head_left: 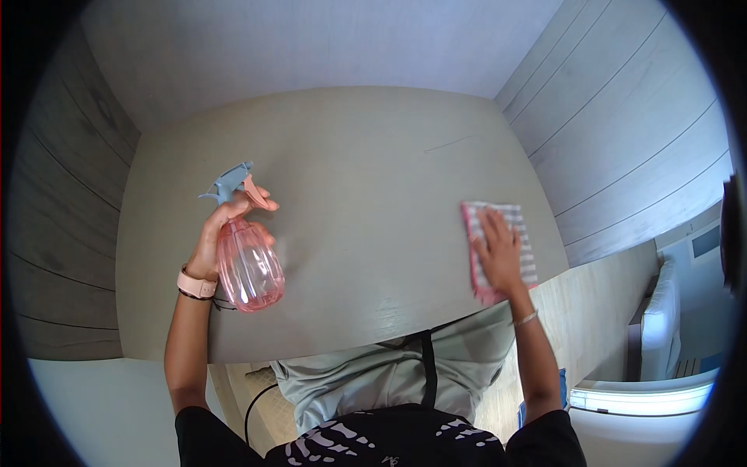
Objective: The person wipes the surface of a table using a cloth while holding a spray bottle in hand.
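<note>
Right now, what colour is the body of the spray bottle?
The spray bottle has a see-through pink body, best seen in the head view.

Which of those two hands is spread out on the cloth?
The right hand, wearing a thin bracelet and lying on the cloth; the left hand is instead curled around the bottle.

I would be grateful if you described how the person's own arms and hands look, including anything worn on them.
Both the left hand and right hand are gloveless. The left wrist has a pale pink band and a thin dark band; the right, a slim, light bracelet. Both sleeves are short and black.
</note>
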{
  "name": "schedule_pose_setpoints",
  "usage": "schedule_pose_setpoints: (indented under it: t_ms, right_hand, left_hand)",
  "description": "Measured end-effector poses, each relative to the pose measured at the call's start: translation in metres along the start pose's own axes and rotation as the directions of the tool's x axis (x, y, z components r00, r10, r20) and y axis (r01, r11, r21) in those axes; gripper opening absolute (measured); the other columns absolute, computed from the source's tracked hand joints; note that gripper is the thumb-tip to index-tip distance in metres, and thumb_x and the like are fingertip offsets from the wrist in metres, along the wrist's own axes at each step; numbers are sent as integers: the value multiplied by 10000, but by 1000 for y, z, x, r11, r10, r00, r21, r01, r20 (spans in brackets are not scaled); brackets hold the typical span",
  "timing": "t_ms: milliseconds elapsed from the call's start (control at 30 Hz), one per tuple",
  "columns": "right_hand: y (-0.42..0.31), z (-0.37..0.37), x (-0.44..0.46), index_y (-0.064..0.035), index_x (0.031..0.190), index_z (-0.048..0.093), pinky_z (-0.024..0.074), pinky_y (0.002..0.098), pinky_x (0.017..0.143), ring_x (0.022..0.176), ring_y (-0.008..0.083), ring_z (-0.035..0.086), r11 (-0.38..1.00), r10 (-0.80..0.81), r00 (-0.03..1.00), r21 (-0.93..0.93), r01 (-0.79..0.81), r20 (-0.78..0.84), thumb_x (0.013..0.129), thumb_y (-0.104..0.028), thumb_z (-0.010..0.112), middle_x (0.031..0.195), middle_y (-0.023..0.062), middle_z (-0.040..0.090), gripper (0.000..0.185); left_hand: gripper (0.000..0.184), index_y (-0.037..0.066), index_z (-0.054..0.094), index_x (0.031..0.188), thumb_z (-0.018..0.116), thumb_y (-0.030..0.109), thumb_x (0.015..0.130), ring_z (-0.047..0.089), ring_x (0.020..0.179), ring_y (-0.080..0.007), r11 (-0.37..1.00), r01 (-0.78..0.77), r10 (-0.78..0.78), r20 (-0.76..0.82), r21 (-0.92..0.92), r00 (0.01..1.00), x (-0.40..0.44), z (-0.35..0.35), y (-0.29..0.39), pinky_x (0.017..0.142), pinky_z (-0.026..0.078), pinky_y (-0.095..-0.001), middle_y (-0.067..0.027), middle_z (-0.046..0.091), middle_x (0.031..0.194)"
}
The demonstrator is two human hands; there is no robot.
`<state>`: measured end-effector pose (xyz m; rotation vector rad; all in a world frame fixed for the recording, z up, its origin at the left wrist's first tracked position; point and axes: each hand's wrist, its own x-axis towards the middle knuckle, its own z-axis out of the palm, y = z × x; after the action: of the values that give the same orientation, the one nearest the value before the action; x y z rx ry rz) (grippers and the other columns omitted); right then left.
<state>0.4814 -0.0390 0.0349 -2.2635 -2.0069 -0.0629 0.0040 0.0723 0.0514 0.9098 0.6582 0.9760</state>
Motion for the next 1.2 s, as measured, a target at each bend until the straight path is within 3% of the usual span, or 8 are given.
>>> schedule_pose_setpoints:
  t_ms: [100,167,300,433,600,800,933,1200]
  right_hand:
    - [34,12,53,-199,1526,366,127,548,1174,1486,236,251,994,110,993,25,-109,-52,998,-425,462,1589,44,328,582]
    - [37,16,89,-203,1536,341,113,568,1180,1497,245,218,948,318,947,27,-317,-38,993,-541,383,1609,39,289,641]
    - [-11,39,143,-207,1547,315,98,576,1188,1506,246,191,949,315,949,-18,-315,-10,993,-591,311,1623,36,254,674]
    - [-107,45,156,-201,1545,315,99,598,1182,1498,242,213,1000,-24,1000,1,24,-17,1001,-588,317,1614,47,268,667]
    - [-203,37,98,-170,1537,334,76,558,1192,1502,264,202,889,-454,891,78,452,10,1014,-544,337,1606,69,286,643]
    - [-217,14,2,-169,1514,382,54,521,1198,1489,268,245,755,-649,759,158,636,44,988,-493,469,1588,73,325,624]
    - [-184,-8,-27,-169,1487,429,62,519,1196,1486,274,254,757,-648,750,216,616,132,967,-490,516,1571,81,355,618]
    - [-61,-5,39,-188,1496,415,102,516,1188,1487,258,249,993,-117,993,20,117,5,963,-435,549,1581,62,342,602]
  left_hand:
    - [419,12,533,1223,521,309,926,675,667,-260,1000,-21,21,-34,-10,999,2,-2,5,651,569,-369,-163,631,1138]
    - [419,15,533,1223,518,311,928,674,670,-258,999,-38,37,-32,-19,999,4,-5,5,652,569,-369,-161,631,1140]
    - [408,20,535,1220,514,309,933,675,686,-256,999,-24,22,-43,-48,999,1,-15,0,663,568,-375,-155,629,1144]
    - [396,24,537,1216,513,303,936,679,702,-256,996,-68,64,-92,-49,994,6,-19,0,671,570,-376,-151,631,1143]
    - [392,25,534,1217,518,292,930,685,717,-265,990,-83,67,-135,-116,989,7,-27,-3,686,575,-381,-153,635,1135]
    - [391,12,540,1193,523,285,914,675,704,-280,989,-73,54,-143,-129,988,0,-30,-10,687,572,-382,-163,620,1128]
    - [389,1,542,1180,523,278,907,662,729,-281,991,-68,54,-125,-115,991,0,-29,-15,690,572,-386,-171,604,1127]
    - [408,2,529,1203,519,280,904,663,737,-291,994,-63,51,-123,-95,991,2,-25,-6,706,573,-391,-177,599,1136]
